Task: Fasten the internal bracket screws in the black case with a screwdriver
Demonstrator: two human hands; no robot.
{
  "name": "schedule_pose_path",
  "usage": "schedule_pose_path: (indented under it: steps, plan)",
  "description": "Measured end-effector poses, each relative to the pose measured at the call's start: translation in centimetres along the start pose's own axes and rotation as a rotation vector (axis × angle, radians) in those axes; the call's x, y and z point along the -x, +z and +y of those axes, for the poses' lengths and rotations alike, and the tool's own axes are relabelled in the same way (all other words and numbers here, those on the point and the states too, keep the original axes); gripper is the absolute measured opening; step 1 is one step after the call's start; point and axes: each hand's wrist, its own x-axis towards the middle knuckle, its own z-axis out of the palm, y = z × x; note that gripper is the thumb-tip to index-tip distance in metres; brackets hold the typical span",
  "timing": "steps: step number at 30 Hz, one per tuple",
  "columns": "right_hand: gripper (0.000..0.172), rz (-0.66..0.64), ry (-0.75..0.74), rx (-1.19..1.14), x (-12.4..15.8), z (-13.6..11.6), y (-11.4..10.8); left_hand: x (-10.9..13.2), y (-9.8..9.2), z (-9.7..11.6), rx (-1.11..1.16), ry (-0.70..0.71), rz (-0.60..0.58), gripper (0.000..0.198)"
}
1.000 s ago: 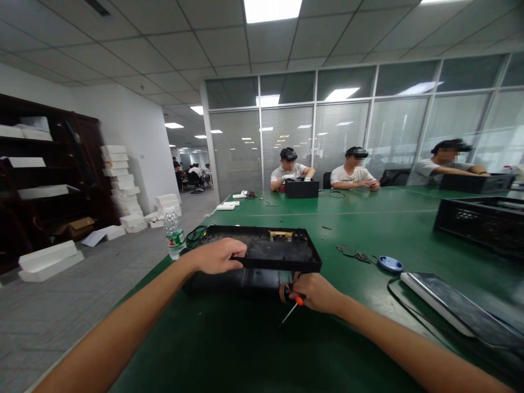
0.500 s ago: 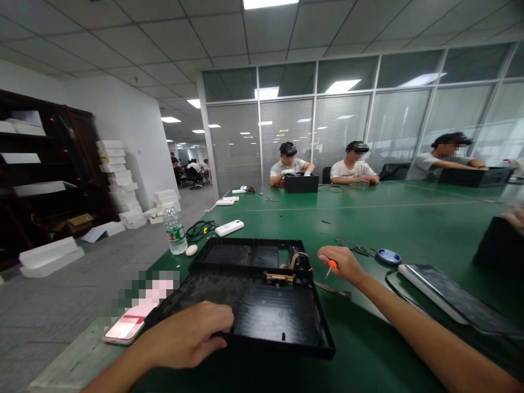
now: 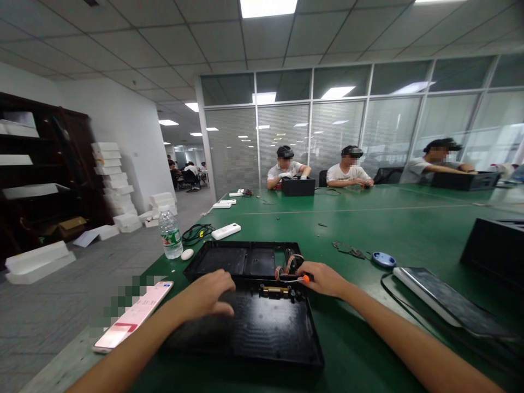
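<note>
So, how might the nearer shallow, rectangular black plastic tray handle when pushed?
The nearer tray looks stiff, given its straight raised rim. Its shiny surface may feel slippery. Broad and shallow, it probably won't roll.

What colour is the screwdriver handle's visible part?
Orange; the screwdriver handle shows best in the head view.

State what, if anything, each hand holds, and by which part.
Right hand: screwdriver, by its orange handle. Left hand: nothing visibly held, over the black casing.
</note>
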Motion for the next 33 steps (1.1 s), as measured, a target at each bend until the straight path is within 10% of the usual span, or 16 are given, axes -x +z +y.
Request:
schedule_pose_path:
  steps: [3,7,14,19,26,33]
  plan:
    - [0.022,-0.009,0.014,0.026,-0.1,0.5,0.4,-3.2,0.4,-3.7,-0.131,-0.034,0.113,0.046]
    - [0.024,-0.003,0.02,0.078,-0.4,0.9,0.7,-6.1,1.9,-7.1,-0.15,-0.038,-0.068,0.025]
    - [0.031,0.024,0.031,0.015,-0.9,1.4,0.7,-6.7,2.4,-8.1,-0.2,-0.008,-0.04,0.021]
    - [0.027,0.05,0.048,-0.017,-1.1,1.8,1.2,-7.6,1.6,-5.4,-0.208,-0.059,-0.036,0.017]
    - [0.025,0.075,0.071,-0.01,-0.9,1.4,1.7,-11.6,3.8,3.5,-0.348,0.476,0.062,0.014]
    - [0.023,0.074,0.07,-0.003,-0.8,1.7,1.9,-13.0,6.0,3.9,-0.407,0.497,0.15,0.017]
